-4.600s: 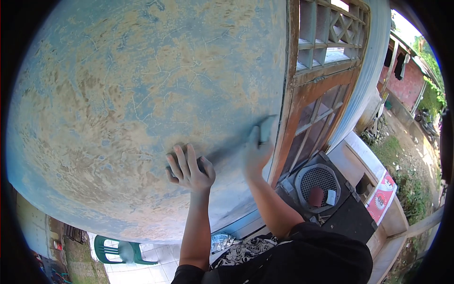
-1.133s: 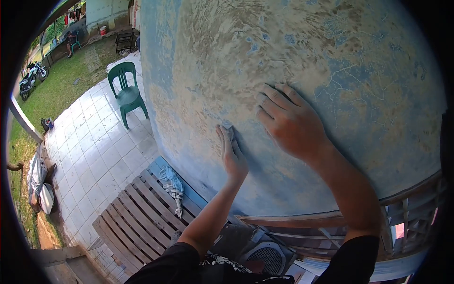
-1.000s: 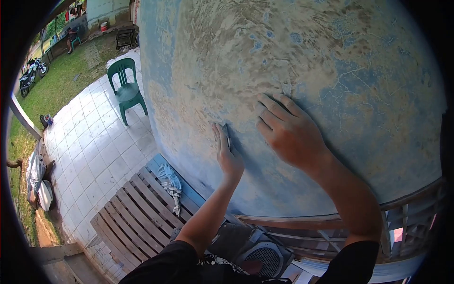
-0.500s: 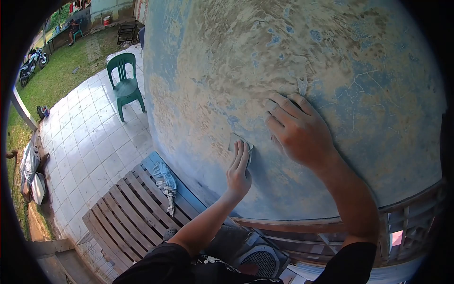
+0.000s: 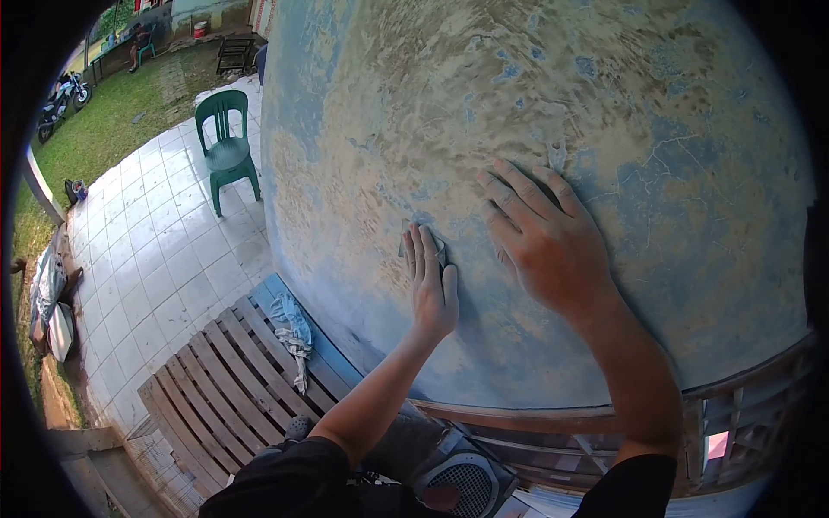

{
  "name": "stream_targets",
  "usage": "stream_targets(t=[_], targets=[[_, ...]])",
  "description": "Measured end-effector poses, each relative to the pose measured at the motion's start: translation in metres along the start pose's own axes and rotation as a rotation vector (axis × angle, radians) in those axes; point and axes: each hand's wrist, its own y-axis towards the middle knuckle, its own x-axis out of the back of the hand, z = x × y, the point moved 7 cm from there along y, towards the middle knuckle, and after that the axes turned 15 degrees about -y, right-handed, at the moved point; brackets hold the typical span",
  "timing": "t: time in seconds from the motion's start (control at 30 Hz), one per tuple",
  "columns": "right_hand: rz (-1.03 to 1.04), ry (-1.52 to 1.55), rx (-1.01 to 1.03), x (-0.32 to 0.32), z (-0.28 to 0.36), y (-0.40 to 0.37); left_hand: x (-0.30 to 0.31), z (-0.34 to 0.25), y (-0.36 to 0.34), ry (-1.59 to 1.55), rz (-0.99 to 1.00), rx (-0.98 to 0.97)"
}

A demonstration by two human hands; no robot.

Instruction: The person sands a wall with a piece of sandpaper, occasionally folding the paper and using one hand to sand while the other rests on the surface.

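Observation:
A patchy blue and beige wall [image 5: 414, 112], with worn paint and thin cracks, fills the middle and right of the head view. My left hand [image 5: 432, 289], dusty and with its fingers stretched out together, presses a small piece of sandpaper [image 5: 441, 252] flat on the wall. Most of that sheet is hidden beneath the fingers; only its edges show. Higher and to the right, my right hand [image 5: 548, 246] rests on the wall with fingers slightly spread, holding nothing.
Below left stands a slatted wooden bench [image 5: 229, 380] with a blue-white cloth [image 5: 294, 332] on it. A green plastic chair [image 5: 227, 155] is on the white tiles [image 5: 147, 233]. Under the wall are a speaker [image 5: 462, 483] and a wooden frame [image 5: 535, 423]. A person sits far off by a motorcycle [image 5: 65, 104].
My left hand has slid upward and a little left along the wall with the sandpaper, its fingers now straighter. The right hand stays at nearly the same place, fingers flatter.

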Motion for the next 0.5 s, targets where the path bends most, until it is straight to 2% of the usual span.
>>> stream_targets(t=[0.03, 0.1, 0.23, 0.3, 0.4, 0.47, 0.5], targets=[[0.012, -0.009, 0.013, 0.0, 0.0, 0.0, -0.001, 0.001, 0.001, 0.001, 0.0, -0.002], [0.02, -0.023, 0.022, -0.002, 0.0, 0.001, 0.003, 0.004, 0.004, -0.004, -0.122, -0.013], [-0.002, 0.008, 0.014, -0.001, 0.0, 0.001, -0.005, -0.008, -0.027, -0.014, -0.163, -0.033], [-0.001, 0.012, 0.016, -0.002, 0.001, 0.001, -0.014, -0.009, -0.048, -0.026, -0.046, -0.132], [0.032, -0.016, 0.012, -0.006, 0.003, -0.001, -0.007, 0.009, -0.042, 0.008, 0.014, -0.173], [0.034, -0.014, 0.009, -0.006, 0.002, 0.0, 0.0, 0.003, -0.012, 0.007, -0.056, -0.157], [0.033, -0.014, 0.015, -0.006, 0.002, 0.001, 0.009, -0.001, 0.006, -0.015, -0.172, -0.058]])
